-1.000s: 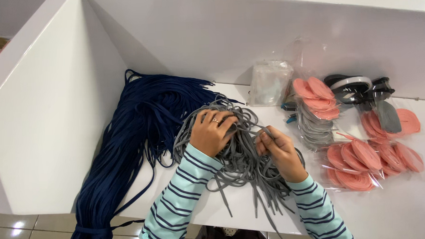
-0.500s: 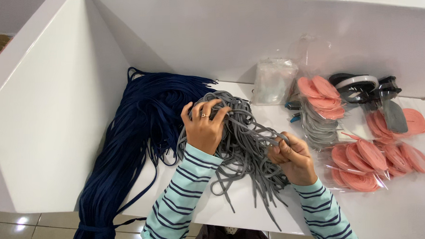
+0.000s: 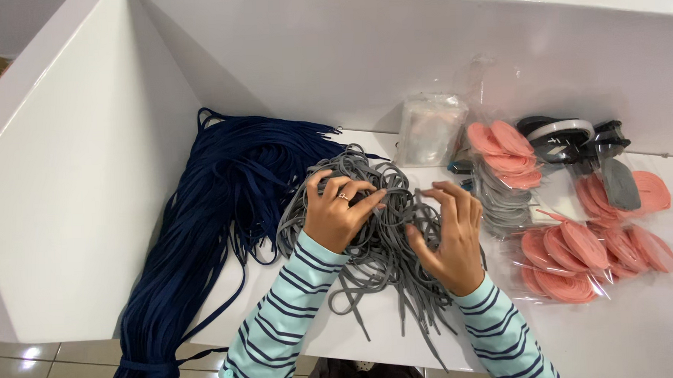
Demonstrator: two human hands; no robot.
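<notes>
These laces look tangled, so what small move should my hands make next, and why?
Probably pinch one lace and draw it free of the tangled pile of flat grey laces. Both the left hand and the right hand rest spread on the pile, and no single lace looks separated yet.

Two bare hands and two striped sleeves seen from above.

Both forearms are covered by long sleeves of pale mint-green knit crossed by thin dark navy stripes, set in pairs, ending at snug cuffs at the wrists. The left hand wears a small silvery ring on one finger. The right hand shows no ring or other jewellery that can be made out. Fingernails on both hands look short and unpainted. A dark garment shows at the bottom edge, between the two sleeves.
</notes>
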